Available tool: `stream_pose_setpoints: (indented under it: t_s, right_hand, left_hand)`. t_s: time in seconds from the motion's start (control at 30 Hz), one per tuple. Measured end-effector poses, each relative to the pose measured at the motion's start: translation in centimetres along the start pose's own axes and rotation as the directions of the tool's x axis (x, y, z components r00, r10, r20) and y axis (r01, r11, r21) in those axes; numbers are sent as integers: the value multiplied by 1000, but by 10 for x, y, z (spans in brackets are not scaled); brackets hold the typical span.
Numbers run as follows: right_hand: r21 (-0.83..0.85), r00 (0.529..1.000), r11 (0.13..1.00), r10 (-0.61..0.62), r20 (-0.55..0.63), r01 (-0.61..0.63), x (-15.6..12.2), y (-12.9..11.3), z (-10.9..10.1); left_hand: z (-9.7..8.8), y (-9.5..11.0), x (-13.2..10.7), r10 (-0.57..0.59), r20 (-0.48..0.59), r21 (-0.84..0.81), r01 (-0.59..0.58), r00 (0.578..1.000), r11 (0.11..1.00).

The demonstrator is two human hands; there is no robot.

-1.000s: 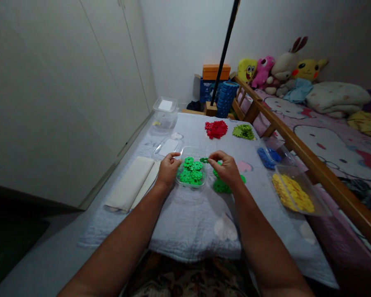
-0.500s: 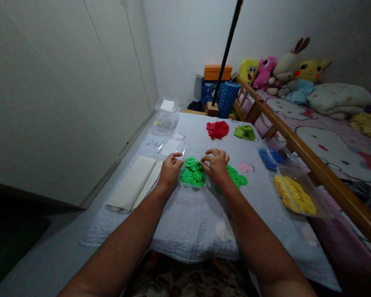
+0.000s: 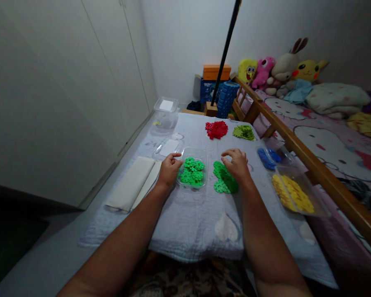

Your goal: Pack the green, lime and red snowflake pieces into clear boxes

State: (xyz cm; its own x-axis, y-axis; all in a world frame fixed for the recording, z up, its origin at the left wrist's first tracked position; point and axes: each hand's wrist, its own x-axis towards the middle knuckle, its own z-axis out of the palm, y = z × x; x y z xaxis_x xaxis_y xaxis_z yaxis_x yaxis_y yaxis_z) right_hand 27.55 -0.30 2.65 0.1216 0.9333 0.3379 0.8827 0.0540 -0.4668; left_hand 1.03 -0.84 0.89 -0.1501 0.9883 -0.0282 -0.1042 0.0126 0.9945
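Observation:
A clear plastic tray (image 3: 204, 153) in the middle of the table holds several bright green flower-shaped discs (image 3: 191, 171). My left hand (image 3: 168, 169) rests curled against the tray's left edge, thumb and fingers touching its rim. To the tray's right lies a loose pile of the same green discs (image 3: 221, 177) on the cloth. My right hand (image 3: 237, 165) hovers over that pile with fingers curved downward and apart, nothing visibly in them.
Red discs (image 3: 216, 129) and olive-green discs (image 3: 244, 132) lie further back. Trays of blue discs (image 3: 267, 157) and yellow discs (image 3: 292, 193) sit right, beside a wooden bed rail (image 3: 312, 165). A lidded clear box (image 3: 165, 109), a tray lid (image 3: 168, 147) and folded cloth (image 3: 131, 183) sit left.
My right hand carried a green disc over the tray, let it go there, then moved right to the loose green pile. The left hand has stayed at the tray's edge.

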Motion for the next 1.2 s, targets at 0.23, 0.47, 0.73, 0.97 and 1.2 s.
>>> stream_pose_setpoints:
  t_s: [0.23, 0.47, 0.73, 0.97, 1.2]
  right_hand:
    - [-230, 966, 973, 79, 247, -20, -5, 12, -2]
    - [-365, 925, 931, 151, 349, -15, -3, 11, -10]
    - [-292, 916, 955, 167, 364, -58, 1, 21, -15]
    - [227, 910, 960, 60, 410, -166, 3, 23, -22]
    - [610, 993, 793, -81, 90, 10, -4, -16, -13]
  left_hand:
    - [-1, -2, 1, 4, -1, -3, -4, 1000, 1000]
    - [-2, -2, 2, 0, 0, 9, 0, 1000, 1000]
    - [-1, -2, 1, 9, 6, -4, -9, 1000, 1000]
    - [-1, -4, 3, 8, 5, -7, -8, 1000, 1000]
    - [-1, 1, 0, -1, -2, 4, 1, 1000, 1000]
